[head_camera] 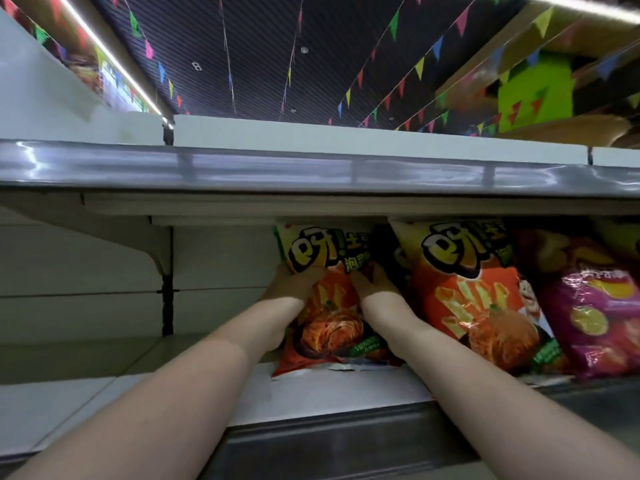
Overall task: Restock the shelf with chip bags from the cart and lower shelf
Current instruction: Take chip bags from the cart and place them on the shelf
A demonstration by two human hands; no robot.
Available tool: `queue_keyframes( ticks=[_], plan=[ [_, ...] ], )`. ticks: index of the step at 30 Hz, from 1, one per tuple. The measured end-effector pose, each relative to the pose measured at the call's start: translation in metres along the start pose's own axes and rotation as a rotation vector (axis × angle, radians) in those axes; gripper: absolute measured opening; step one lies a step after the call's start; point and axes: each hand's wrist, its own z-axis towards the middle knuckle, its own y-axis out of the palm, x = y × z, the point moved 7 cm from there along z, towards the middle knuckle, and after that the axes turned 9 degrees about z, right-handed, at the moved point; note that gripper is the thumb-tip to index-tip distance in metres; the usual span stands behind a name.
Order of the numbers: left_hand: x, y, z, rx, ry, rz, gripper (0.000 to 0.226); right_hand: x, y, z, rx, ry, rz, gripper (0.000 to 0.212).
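On the shelf, three chip bags; left hand and right hand grasp the leftmost bag.

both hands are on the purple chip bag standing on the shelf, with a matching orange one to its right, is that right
Not quite. In the head view the left hand and right hand hold an orange chip bag; its match stands right of it, and the purple bag sits untouched further right.

One camera only, worn on the person's head. It sits close to the shelf, level with its opening and tipped upward, so the upper shelf's underside and the ceiling fill the wide-angle top half.
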Motion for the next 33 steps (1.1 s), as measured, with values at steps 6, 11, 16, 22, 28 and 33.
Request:
queue_keyframes(
  ticks=[6, 11, 16, 22, 28, 33],
  plan=[
    [0.001, -0.002, 0.001, 0.057, 0.009, 0.086, 0.070, -0.004, -0.001, -0.004, 0.029, -0.038, -0.091, 0.053],
    [0.021, -0.017, -0.009, 0.288, 0.186, 0.368, 0.087, -0.030, -0.003, -0.019, 0.102, -0.286, -0.370, 0.054],
    [0.031, -0.020, -0.027, 0.294, 0.218, 0.404, 0.073, -0.044, -0.003, -0.031, 0.061, -0.354, -0.471, 0.054],
    [0.033, -0.036, -0.052, 0.312, 0.138, 0.424, 0.046, -0.062, 0.000, -0.050, 0.006, -0.256, -0.491, 0.023],
    [0.036, -0.072, -0.090, 0.435, 0.167, 0.421, 0.023, -0.090, 0.026, -0.082, -0.156, -0.438, -0.405, 0.031],
    [0.032, -0.114, -0.126, 0.567, 0.180, 0.479, 0.011, -0.104, 0.066, -0.107, -0.337, -0.512, -0.296, 0.027]
  ],
)
